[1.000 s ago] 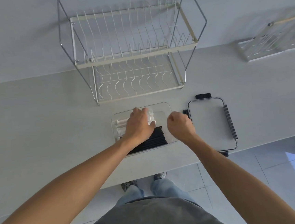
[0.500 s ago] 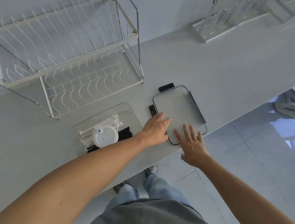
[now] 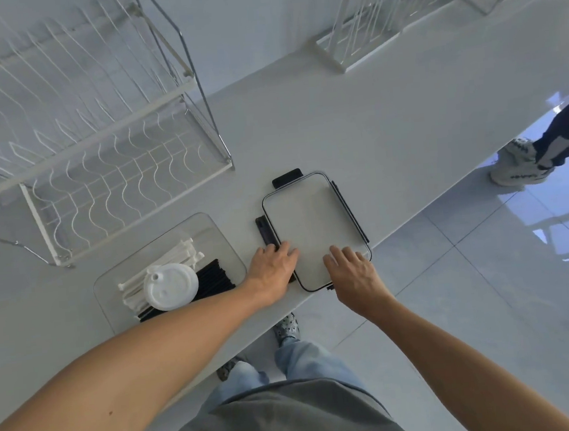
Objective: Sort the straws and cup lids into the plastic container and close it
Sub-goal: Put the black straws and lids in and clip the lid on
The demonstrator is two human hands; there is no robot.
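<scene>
The sorting looks done: white straws (image 3: pixel 157 274), black straws (image 3: pixel 213 280) and a cup lid (image 3: pixel 171 286) are held in the clear plastic container (image 3: pixel 216 235) on the tabletop (image 3: pixel 372 132). The container lid (image 3: pixel 311 226), just beside it, is touched by the left hand (image 3: pixel 272 268) and right hand (image 3: pixel 351 271), fingers spread flat, nothing yet gripped. Next, its edges must be grasped, and it must be carried over and latched.

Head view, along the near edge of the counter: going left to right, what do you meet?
Clear plastic container holding the white straws, cup lid and black straws → left hand → container lid lying flat on the counter → right hand at the lid's near right corner.
</scene>
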